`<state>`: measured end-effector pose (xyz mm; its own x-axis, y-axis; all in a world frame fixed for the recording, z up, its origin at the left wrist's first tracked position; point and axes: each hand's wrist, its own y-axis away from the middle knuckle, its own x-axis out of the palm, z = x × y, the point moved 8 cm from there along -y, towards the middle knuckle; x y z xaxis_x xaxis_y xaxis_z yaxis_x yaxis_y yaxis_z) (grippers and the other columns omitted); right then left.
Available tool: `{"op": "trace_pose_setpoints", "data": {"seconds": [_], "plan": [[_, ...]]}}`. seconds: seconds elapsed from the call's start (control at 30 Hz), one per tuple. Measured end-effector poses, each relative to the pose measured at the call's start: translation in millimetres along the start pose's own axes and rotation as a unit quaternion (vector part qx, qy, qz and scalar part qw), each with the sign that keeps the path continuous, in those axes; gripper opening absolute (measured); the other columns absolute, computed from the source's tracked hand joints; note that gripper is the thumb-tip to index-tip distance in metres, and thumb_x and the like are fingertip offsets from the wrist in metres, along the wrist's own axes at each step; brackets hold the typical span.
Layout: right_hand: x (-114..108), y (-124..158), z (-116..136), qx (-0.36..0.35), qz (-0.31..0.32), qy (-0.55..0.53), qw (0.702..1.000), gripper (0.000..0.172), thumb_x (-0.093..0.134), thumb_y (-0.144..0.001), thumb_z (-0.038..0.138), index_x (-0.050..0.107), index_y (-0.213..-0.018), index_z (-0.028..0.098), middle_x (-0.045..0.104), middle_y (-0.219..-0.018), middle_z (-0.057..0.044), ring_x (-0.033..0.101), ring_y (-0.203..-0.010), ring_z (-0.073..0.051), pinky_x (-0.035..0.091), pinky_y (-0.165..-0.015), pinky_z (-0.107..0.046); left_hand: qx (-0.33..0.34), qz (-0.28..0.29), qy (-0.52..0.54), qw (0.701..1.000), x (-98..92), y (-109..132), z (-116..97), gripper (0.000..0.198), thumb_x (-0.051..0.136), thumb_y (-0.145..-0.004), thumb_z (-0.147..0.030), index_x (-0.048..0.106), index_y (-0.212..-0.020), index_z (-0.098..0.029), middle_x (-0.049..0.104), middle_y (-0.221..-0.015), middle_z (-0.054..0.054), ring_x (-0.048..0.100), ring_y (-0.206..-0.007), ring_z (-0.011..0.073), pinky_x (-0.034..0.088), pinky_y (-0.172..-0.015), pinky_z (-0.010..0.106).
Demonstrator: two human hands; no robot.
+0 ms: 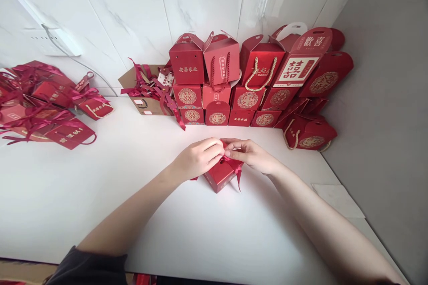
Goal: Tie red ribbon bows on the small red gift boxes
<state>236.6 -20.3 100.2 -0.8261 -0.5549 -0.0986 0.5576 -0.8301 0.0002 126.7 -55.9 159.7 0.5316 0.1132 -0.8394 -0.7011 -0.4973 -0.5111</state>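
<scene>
A small red gift box (220,176) stands on the white table (187,231) in the middle of the view. A dark red ribbon (236,167) runs over its top, with loose ends hanging down its right side. My left hand (197,158) is closed on the ribbon at the top of the box, fingers pinched. My right hand (250,153) pinches the same ribbon from the right, fingertips nearly meeting the left hand's.
Stacked red gift boxes (247,80) with rope handles line the back wall. A cardboard box of red ribbons (150,89) sits left of them. Ribbon-tied red boxes (43,107) are piled at far left. A white sheet (337,198) lies at the table's right edge.
</scene>
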Motion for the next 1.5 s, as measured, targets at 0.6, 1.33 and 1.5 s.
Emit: {"op": "trace_pose_setpoints", "data": {"seconds": [0.6, 1.33, 1.5], "plan": [[-7, 1, -10, 0.041, -0.046, -0.069, 0.996, 0.021, 0.079, -0.069, 0.035, 0.078, -0.081, 0.018, 0.068, -0.118, -0.011, 0.050, -0.128, -0.031, 0.038, -0.103, -0.041, -0.114, 0.019, -0.073, 0.991, -21.4, -6, 17, 0.029, 0.069, -0.078, -0.043, 0.059, -0.068, -0.018, 0.060, -0.081, 0.004, 0.055, -0.081, 0.0198, 0.045, -0.075, 0.035], [-16, 9, 1, 0.080, -0.075, 0.026, 0.994, 0.017, 0.061, -0.079, 0.029, 0.058, -0.069, 0.017, 0.057, -0.135, -0.011, 0.063, -0.107, -0.024, 0.043, -0.093, -0.037, -0.407, 0.193, 0.253, 0.856, -10.5, 19, 37, 0.022, 0.063, -0.076, -0.039, 0.067, -0.073, -0.018, 0.055, -0.057, -0.003, 0.041, -0.049, 0.0082, 0.033, -0.046, 0.022], [-25, 15, 7, 0.104, -0.095, 0.135, 0.981, 0.017, 0.059, -0.080, 0.030, 0.061, -0.068, 0.018, 0.060, -0.132, -0.008, 0.063, -0.103, -0.024, 0.046, -0.087, -0.035, -0.376, 0.212, 0.184, 0.883, -16.1, 18, 36, 0.023, 0.060, -0.077, -0.039, 0.064, -0.068, -0.018, 0.057, -0.062, -0.002, 0.043, -0.054, 0.0098, 0.032, -0.048, 0.022]]}}
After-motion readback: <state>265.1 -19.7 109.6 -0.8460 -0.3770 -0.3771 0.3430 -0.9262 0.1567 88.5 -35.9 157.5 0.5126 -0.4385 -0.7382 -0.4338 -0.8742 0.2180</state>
